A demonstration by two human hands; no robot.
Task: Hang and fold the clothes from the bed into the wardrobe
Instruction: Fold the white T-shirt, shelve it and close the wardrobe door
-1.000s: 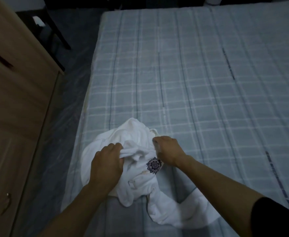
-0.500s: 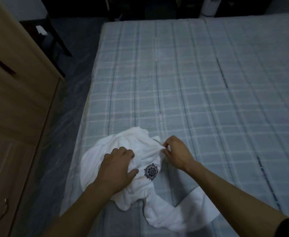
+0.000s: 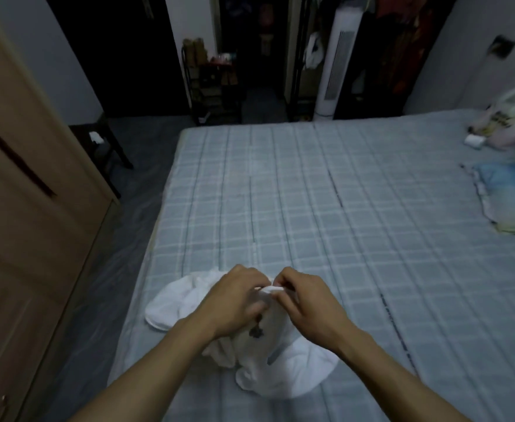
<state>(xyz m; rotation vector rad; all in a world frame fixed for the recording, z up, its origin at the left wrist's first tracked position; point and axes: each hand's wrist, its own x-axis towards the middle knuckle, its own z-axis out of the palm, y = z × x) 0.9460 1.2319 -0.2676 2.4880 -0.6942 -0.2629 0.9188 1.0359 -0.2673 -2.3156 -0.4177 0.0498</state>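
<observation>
Blue pillow (image 3: 512, 199) (bed's (image 3: 280, 208) far right)

Your bed (image 3: 311, 193), checked blue sheet.
Under your right hand (image 3: 308, 303) lies the crumpled white garment (image 3: 292, 370); far right of it, a blue pillow (image 3: 512, 199) and a bag (image 3: 512, 123).

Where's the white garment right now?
Head view, bottom centre: the white garment lies bunched on the bed near its left edge, gripped by left hand and right hand.

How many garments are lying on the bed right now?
1: a white garment bunched at the near edge of the bed, under both hands. The blurry heap at the far right may hide more.
</observation>
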